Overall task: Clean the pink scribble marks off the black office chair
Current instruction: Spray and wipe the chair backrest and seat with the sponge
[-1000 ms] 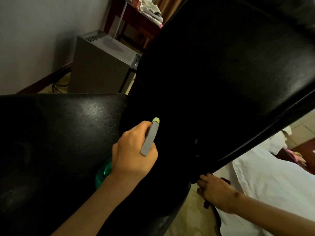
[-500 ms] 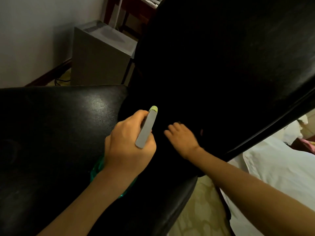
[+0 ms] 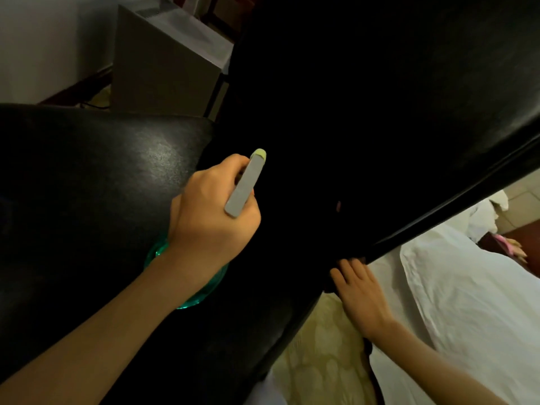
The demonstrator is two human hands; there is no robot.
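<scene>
Grips spray bottle (image 3: 245,185) in curled left hand (image 3: 210,223), with nozzle (image 3: 259,154) toward chair backrest (image 3: 380,112). Rests right hand (image 3: 359,290), fingers nearly straight, nothing visibly held, against backrest's lower edge. Find pink mark (image 3: 338,205) between hands: right of nozzle, above right fingertips (image 3: 349,266).

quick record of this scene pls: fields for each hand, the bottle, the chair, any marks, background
left hand: left hand grips the green translucent spray bottle with grey head
nozzle: points at the backrest
right hand: right hand, fingers straight, touches the backrest's lower edge
chair: black leather office chair
marks: one small pink mark on the backrest, right of the nozzle
background: grey box, white bedding
</scene>
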